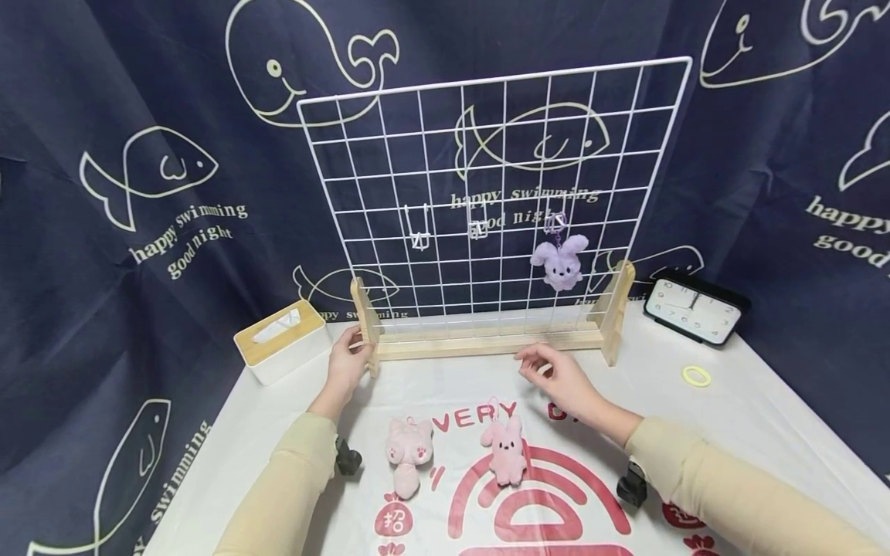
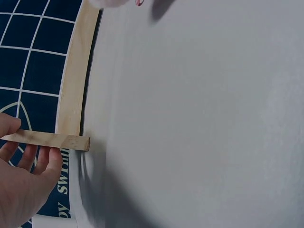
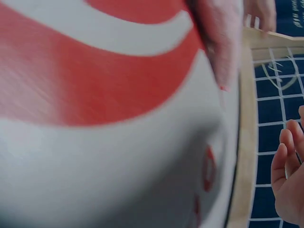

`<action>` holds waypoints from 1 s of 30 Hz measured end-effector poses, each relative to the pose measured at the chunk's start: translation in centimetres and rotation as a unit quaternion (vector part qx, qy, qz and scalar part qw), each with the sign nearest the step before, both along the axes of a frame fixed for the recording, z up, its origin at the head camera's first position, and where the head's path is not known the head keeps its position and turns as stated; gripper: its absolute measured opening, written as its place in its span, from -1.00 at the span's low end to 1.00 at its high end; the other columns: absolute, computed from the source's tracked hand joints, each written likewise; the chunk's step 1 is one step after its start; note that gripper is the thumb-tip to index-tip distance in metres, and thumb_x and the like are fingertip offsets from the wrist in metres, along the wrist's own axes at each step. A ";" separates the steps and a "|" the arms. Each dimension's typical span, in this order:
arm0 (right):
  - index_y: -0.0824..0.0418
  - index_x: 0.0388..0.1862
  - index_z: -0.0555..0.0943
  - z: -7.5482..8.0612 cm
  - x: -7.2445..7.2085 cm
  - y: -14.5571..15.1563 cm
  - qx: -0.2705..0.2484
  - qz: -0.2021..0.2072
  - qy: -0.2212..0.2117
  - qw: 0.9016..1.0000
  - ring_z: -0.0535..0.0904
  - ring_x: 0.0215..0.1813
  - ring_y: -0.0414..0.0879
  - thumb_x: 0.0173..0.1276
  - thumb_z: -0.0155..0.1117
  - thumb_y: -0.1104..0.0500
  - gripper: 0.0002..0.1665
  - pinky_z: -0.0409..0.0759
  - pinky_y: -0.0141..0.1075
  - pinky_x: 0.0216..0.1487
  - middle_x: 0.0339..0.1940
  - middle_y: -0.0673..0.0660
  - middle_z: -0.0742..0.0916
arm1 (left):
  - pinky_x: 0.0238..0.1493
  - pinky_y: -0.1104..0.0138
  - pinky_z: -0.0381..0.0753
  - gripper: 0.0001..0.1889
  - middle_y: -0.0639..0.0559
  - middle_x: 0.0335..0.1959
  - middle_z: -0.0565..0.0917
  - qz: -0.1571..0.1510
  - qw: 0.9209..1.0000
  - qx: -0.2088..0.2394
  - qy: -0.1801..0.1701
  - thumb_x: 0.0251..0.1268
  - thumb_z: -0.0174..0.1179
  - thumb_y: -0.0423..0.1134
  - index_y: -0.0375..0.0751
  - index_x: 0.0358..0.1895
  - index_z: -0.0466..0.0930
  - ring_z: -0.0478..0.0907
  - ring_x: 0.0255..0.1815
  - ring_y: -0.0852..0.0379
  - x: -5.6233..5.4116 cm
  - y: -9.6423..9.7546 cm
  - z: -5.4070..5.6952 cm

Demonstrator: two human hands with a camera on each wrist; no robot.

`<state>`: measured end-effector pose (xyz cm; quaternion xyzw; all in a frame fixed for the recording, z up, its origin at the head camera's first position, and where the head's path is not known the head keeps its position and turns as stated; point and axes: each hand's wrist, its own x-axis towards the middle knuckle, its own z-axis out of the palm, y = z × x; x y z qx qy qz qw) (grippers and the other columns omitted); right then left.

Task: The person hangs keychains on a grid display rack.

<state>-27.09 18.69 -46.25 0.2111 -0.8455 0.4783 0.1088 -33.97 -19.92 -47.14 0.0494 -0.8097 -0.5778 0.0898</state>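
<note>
In the head view, a white wire grid rack [image 1: 495,80] stands upright in a wooden base [image 1: 480,349]. My left hand [image 1: 345,361] grips the base's left end piece [image 2: 47,139], thumb on one side and fingers on the other in the left wrist view. My right hand [image 1: 562,380] hovers in front of the base with loosely bent fingers, holding nothing. A purple plush bunny keychain [image 1: 562,266] hangs on the grid's right part. White hooks [image 1: 419,239] sit on the grid further left. Before me lie a pink plush bunny keychain [image 1: 507,453] and a pale pink plush keychain [image 1: 409,449] with paw prints.
Left of the rack is a tissue box [image 1: 292,340] with a wooden lid. At the right stand a black-framed clock [image 1: 695,307] and, nearer, a yellow ring [image 1: 696,376]. A dark blue curtain [image 1: 445,38] hangs behind the white table [image 1: 278,432].
</note>
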 end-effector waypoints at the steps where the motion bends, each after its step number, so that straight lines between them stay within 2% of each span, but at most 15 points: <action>1: 0.30 -0.02 0.68 -0.3 0.1 -0.2 0.005 0.007 -0.006 1.000 0.60 -0.25 -0.16 0.37 0.37 0.35 -0.78 0.66 -0.30 -0.26 -0.31 0.03 0.72 | 0.29 -0.03 0.58 -0.45 -0.36 0.24 0.54 0.000 1.000 -0.001 -0.001 0.39 0.18 -0.43 -0.30 0.44 0.38 0.51 0.27 -0.30 0.0 0.0 0.0; 10: 0.33 -0.05 0.69 -2.2 0.3 -1.8 0.046 0.055 -0.056 0.996 0.63 -0.24 -0.17 0.36 0.36 0.34 -0.80 0.70 -0.30 -0.14 -0.34 -0.04 0.72 | 0.30 -0.01 0.58 -0.44 -0.35 0.26 0.52 -0.002 1.000 0.001 -0.006 0.40 0.18 -0.42 -0.28 0.45 0.36 0.50 0.29 -0.29 -0.1 0.0 0.2; 15: 0.31 -0.09 0.71 -2.8 0.0 -2.4 0.070 0.063 -0.073 0.993 0.58 -0.30 -0.20 0.37 0.36 0.33 -0.84 0.64 -0.35 -0.22 -0.37 -0.06 0.70 | 0.30 -0.01 0.57 -0.44 -0.35 0.27 0.52 -0.001 1.000 0.001 -0.009 0.41 0.18 -0.42 -0.28 0.45 0.36 0.50 0.29 -0.28 0.0 0.1 0.2; 23: 0.25 -0.21 0.74 -3.0 -0.5 -3.5 0.089 0.044 -0.076 0.992 0.53 -0.35 -0.21 0.32 0.39 0.33 -0.91 0.56 -0.35 -0.29 -0.44 -0.08 0.68 | 0.30 -0.01 0.58 -0.47 -0.36 0.26 0.53 0.003 1.000 0.006 -0.006 0.41 0.18 -0.43 -0.30 0.43 0.39 0.51 0.28 -0.29 0.1 0.1 0.1; 30: 0.10 -0.32 0.71 -3.1 -0.9 -4.5 0.145 0.001 -0.092 0.985 0.45 -0.43 -0.23 0.27 0.45 0.25 -0.93 0.45 -0.33 -0.36 -0.53 -0.14 0.58 | 0.29 -0.02 0.58 -0.47 -0.36 0.26 0.53 0.003 1.000 0.005 -0.005 0.41 0.17 -0.42 -0.31 0.43 0.38 0.51 0.27 -0.30 0.1 0.1 0.1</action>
